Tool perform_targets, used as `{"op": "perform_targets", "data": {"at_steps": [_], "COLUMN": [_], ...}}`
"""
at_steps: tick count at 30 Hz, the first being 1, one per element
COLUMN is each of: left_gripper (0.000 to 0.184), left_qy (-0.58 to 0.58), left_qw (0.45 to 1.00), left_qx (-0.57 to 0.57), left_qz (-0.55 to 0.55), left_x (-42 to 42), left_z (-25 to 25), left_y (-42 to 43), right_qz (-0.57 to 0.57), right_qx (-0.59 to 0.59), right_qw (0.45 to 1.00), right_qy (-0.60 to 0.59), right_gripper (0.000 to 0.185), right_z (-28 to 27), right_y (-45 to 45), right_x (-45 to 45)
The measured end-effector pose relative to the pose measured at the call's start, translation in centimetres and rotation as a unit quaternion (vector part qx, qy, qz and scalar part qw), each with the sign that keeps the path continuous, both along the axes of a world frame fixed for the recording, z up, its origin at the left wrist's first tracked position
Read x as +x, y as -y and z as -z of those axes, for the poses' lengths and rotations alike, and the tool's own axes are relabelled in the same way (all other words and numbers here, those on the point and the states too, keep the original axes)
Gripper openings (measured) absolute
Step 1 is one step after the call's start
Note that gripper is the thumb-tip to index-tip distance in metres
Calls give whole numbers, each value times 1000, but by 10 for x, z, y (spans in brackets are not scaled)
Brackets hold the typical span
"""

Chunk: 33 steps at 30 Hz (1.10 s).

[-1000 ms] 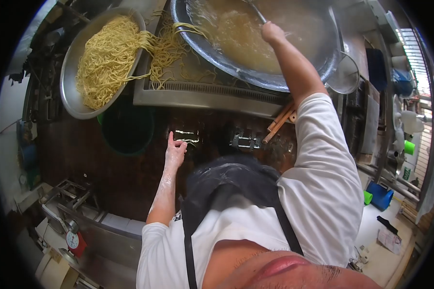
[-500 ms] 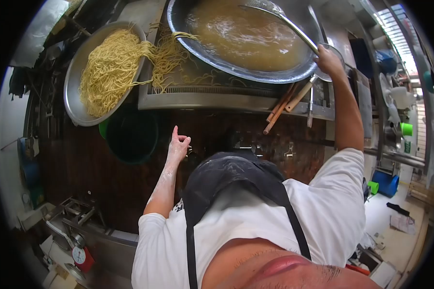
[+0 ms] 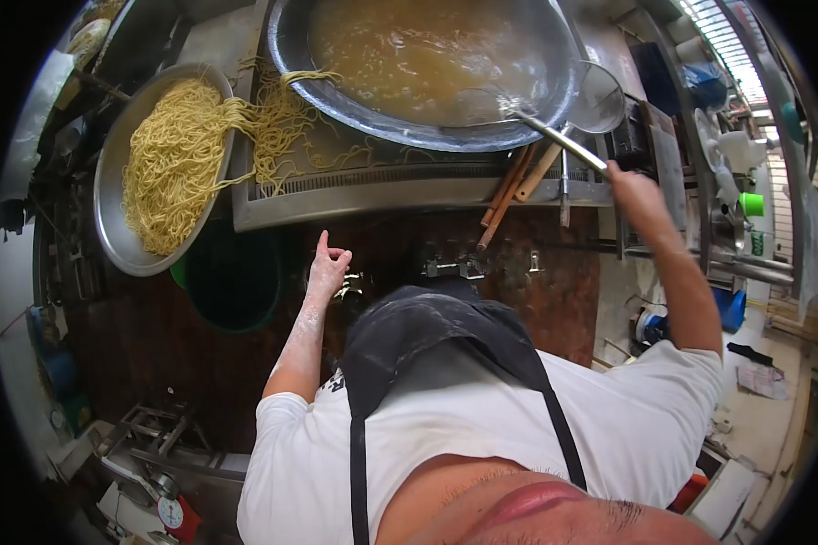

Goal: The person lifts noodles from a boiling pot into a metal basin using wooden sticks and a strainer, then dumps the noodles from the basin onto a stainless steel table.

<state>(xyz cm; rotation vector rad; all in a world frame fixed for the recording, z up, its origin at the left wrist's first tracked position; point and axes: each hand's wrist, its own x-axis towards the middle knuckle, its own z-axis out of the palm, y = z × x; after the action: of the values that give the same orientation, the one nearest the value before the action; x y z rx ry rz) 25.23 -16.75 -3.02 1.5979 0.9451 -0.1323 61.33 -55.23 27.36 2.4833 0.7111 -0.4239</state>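
One hand (image 3: 641, 195) has drawn the strainer (image 3: 556, 135) across the pot (image 3: 382, 133).

Open room between left fingers (image 3: 324, 245) and wooden sticks (image 3: 503, 204) jutting past counter edge (image 3: 354, 200).

A long-handled wire-mesh skimmer (image 3: 560, 139) with a slender, straight, shiny metal handle is held by its outer end in the right hand (image 3: 643, 202), beyond the near right side of the large metal pot (image 3: 445, 139). Its round, shallow head lies inside the pot close to the near rim, dipped in cloudy, tan-brown liquid (image 3: 409, 56) with a rippled, bubbling surface, so the mesh shows only faintly. From there the handle slants outward across the pot's rim; whether it touches the rim cannot be told.
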Motion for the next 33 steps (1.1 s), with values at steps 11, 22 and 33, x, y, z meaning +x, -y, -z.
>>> {"op": "perform_targets", "data": {"at_steps": [11,22,33], "left_gripper": [84,85,86], "left_qy": [-25,-20,8], "left_qw": [995,996,999], "left_qx": [-19,4,24], "left_qz": [-93,-81,-32], "left_x": [-1,-3,-41], "left_z": [15,5,8], "left_y": [24,43,7], "right_qz": [102,89,27], "right_qx": [226,239,187], "right_qw": [969,966,977], "right_qy": [2,37,95], "right_gripper": [32,39,34], "right_z": [249,227,82], "right_y": [-189,-287,-106], "right_x": [124,242,135]}}
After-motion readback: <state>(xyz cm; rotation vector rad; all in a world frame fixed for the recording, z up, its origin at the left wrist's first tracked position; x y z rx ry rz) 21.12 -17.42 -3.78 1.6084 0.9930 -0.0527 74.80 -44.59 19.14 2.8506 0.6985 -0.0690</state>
